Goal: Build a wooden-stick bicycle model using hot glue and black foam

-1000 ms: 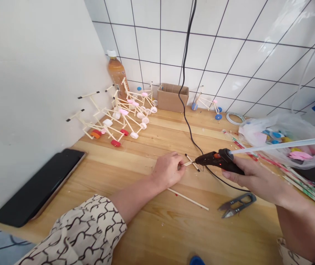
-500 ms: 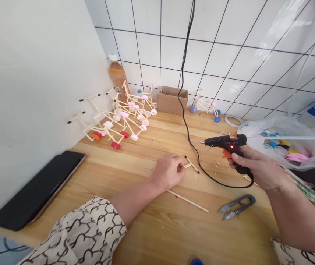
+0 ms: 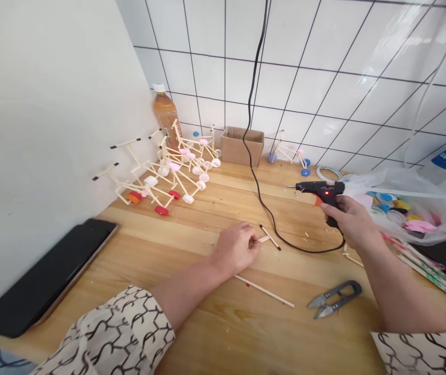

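Observation:
My right hand [image 3: 354, 221] grips a black glue gun [image 3: 320, 190] by its handle, above the table. Its red light glows, its metal nozzle points left, and a long clear glue stick runs out of its back. My left hand [image 3: 236, 247] rests on the wood, fingers pinched on a short thin wooden stick [image 3: 264, 239]. That stick meets a crosswise stick with black ends [image 3: 270, 237], forming a T flat on the table. A longer bare wooden stick [image 3: 265, 291] lies just below my left hand. Grey thread snips [image 3: 334, 299] lie to the right.
Several small stick-built bikes with coloured wheels [image 3: 174, 166] stand at the back left by a tea bottle [image 3: 166, 112]. Behind are a cardboard box [image 3: 242, 148] and a tape roll [image 3: 329, 173]. A phone [image 3: 47, 276] lies left, a plastic bag of wheels [image 3: 403, 208] right. A black cord [image 3: 255, 177] crosses the table.
My right hand has moved slightly up with the glue gun, and the cord has shifted left. My left hand stays on the stick. The whole view has shifted slightly.

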The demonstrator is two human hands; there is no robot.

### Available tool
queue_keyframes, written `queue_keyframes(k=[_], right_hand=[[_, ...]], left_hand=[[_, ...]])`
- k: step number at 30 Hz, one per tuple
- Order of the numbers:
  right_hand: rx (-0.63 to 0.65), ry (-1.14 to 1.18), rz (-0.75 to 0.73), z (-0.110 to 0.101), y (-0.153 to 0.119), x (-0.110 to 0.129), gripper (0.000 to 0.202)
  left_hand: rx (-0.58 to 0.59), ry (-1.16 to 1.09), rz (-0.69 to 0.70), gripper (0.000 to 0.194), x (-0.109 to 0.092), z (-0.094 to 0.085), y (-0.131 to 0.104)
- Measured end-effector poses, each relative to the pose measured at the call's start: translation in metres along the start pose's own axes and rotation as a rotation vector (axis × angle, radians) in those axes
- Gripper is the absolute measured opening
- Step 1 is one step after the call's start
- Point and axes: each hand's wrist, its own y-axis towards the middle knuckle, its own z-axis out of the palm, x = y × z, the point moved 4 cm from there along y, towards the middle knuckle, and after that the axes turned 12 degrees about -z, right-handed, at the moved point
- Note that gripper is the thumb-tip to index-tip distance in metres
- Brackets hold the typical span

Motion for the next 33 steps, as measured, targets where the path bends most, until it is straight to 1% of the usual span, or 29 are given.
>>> queue_keyframes(k=[3, 6, 11, 15, 19, 22, 23, 25, 27, 28, 29, 31, 33], right_hand=[[0.007, -0.126, -0.015, 0.012, 0.006, -0.008, 0.025], [0.009, -0.251, -0.034, 0.022, 0.014, -0.008, 0.024], [-0.018, -0.365, -0.025, 0.036, 0.031, -0.007, 0.023], [-0.045, -0.466, -0.006, 0.048, 0.04, -0.012, 0.027], [-0.055, -0.561, -0.017, 0.055, 0.043, -0.018, 0.03], [-0.036, -0.608, -0.033, 0.055, 0.042, -0.016, 0.029], [-0.03, -0.626, -0.048, 0.054, 0.04, -0.012, 0.029], [-0.015, -0.682, -0.138, 0.051, 0.03, 0.002, 0.024], [0.042, -0.761, -0.355, 0.052, 0.011, 0.023, 0.015], [0.111, -0.746, -0.438, 0.054, -0.002, 0.033, 0.011], [0.196, -0.696, -0.475, 0.058, -0.016, 0.039, 0.011], [0.353, -0.601, -0.477, 0.065, -0.044, 0.047, 0.015], [0.445, -0.599, -0.457, 0.072, -0.066, 0.049, 0.015]], left_hand=[[0.002, 0.007, -0.013, 0.007, -0.001, -0.001, 0.0], [-0.001, 0.014, -0.012, 0.007, -0.001, -0.001, 0.0], [0.006, 0.021, 0.001, 0.007, 0.001, 0.001, 0.0], [0.006, 0.015, 0.016, 0.008, 0.002, 0.002, 0.001], [0.006, 0.018, 0.02, 0.008, 0.002, 0.002, 0.001], [0.011, 0.028, 0.023, 0.009, 0.002, 0.002, 0.001], [0.011, 0.032, 0.024, 0.009, 0.002, 0.002, 0.001], [0.008, 0.039, 0.026, 0.009, 0.002, 0.002, 0.001], [0.004, 0.04, 0.031, 0.009, 0.002, 0.002, 0.001], [0.002, 0.039, 0.034, 0.008, 0.002, 0.002, 0.001], [0.0, 0.039, 0.037, 0.008, 0.002, 0.002, 0.001], [0.0, 0.038, 0.04, 0.008, 0.002, 0.001, 0.001], [0.006, 0.039, 0.034, 0.008, 0.001, 0.001, 0.001]])
